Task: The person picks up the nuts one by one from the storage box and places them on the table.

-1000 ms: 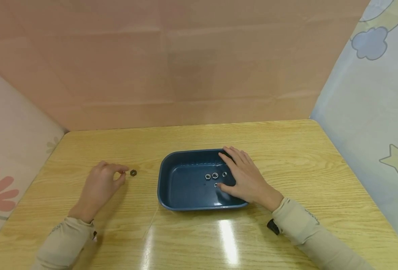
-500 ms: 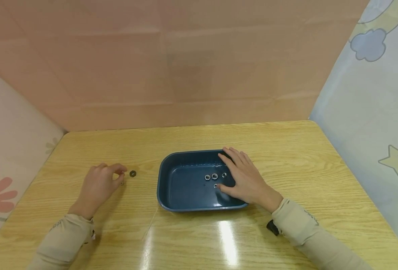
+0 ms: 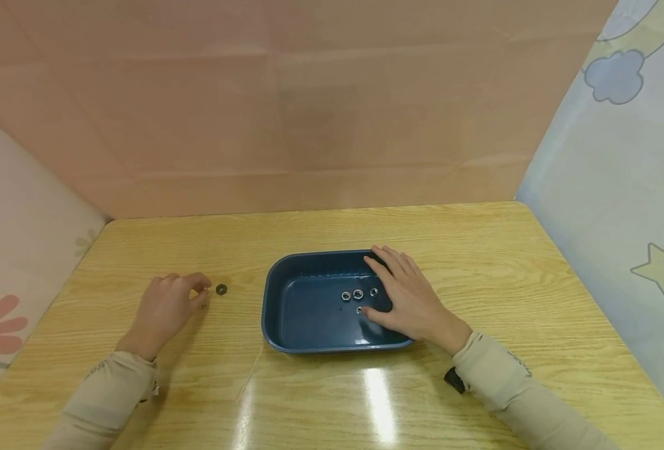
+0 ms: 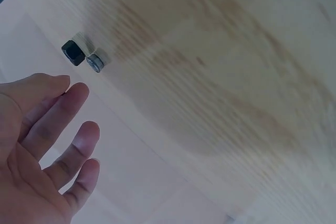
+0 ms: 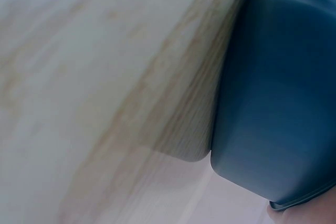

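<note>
In the head view my left hand (image 3: pixel 166 307) hovers low over the table's left part. Its thumb and index finger pinch what looks like a small nut, mostly hidden by the fingertips. A dark hex nut (image 4: pixel 73 52) lies just beyond those fingertips, and a silver nut (image 4: pixel 95 63) sits beside it. Over the right end of a blue tray (image 3: pixel 309 347) rests my right hand (image 3: pixel 411 303), fingers spread and fairly straight at the far rim, thumb above the inside. Several silver nuts (image 3: pixel 357 294) lie in the tray. The right wrist view shows a bit of hand at the tray's rim.
The wood-grain table (image 3: pixel 450 231) ends at a brown backdrop (image 3: pixel 309 125) behind and patterned sheets at both sides. Between the left hand and the tray lies a strip of bare wood. Bright reflections show on the front part.
My left hand has shifted very slightly left, and a small silver nut now shows below its thumb. The right hand and the tray have stayed in place.
</note>
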The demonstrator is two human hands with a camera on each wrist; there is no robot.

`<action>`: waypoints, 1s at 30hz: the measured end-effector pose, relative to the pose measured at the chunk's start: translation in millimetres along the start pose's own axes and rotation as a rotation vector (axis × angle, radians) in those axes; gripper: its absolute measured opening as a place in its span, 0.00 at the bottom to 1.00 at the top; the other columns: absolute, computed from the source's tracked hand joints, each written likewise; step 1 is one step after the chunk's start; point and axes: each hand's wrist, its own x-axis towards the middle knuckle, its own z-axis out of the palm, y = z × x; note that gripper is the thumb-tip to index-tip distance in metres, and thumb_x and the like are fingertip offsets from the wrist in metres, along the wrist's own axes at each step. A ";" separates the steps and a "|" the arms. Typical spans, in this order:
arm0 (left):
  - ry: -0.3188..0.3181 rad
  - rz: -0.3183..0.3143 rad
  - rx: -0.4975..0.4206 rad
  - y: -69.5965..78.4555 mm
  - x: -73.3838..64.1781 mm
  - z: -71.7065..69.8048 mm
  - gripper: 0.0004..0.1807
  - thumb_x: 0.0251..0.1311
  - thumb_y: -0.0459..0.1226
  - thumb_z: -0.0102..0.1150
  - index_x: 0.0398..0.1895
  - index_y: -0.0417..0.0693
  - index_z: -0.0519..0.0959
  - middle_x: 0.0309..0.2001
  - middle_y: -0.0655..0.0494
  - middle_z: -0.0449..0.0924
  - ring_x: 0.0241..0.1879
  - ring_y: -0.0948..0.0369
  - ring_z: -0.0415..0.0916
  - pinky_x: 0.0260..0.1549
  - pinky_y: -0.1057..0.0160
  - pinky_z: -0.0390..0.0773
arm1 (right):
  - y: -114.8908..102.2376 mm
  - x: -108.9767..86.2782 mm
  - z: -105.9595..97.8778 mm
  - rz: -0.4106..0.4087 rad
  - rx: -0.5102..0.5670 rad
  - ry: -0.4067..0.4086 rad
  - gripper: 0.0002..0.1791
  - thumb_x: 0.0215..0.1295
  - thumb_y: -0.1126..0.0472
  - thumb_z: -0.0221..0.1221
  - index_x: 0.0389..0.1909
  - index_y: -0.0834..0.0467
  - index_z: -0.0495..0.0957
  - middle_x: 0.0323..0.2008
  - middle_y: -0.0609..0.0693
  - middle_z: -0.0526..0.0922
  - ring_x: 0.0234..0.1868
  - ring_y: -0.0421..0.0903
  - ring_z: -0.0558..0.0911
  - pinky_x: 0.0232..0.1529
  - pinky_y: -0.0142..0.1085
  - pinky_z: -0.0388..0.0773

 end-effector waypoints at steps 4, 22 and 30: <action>-0.035 -0.011 -0.010 -2.1 0.5 0.6 0.06 0.56 0.31 0.67 0.37 0.39 0.86 0.30 0.46 0.88 0.14 0.67 0.58 0.18 0.65 0.64 | 0.5 -0.2 1.0 -0.015 -0.006 0.023 0.50 0.57 0.41 0.66 0.74 0.62 0.58 0.77 0.60 0.54 0.78 0.60 0.53 0.76 0.60 0.48; -0.142 -0.036 -0.057 -5.0 3.6 2.3 0.06 0.57 0.30 0.66 0.38 0.37 0.85 0.32 0.43 0.88 0.17 0.66 0.67 0.17 0.67 0.70 | 0.2 0.4 -0.5 0.009 -0.004 -0.010 0.50 0.58 0.40 0.65 0.75 0.60 0.57 0.78 0.58 0.52 0.79 0.58 0.51 0.77 0.58 0.45; -0.110 -0.017 -0.047 -3.9 2.9 4.6 0.06 0.56 0.28 0.62 0.36 0.41 0.85 0.31 0.46 0.88 0.16 0.65 0.66 0.16 0.65 0.69 | -0.5 0.9 -0.5 -0.002 -0.009 -0.004 0.50 0.58 0.41 0.65 0.75 0.61 0.58 0.78 0.58 0.52 0.78 0.59 0.51 0.76 0.59 0.46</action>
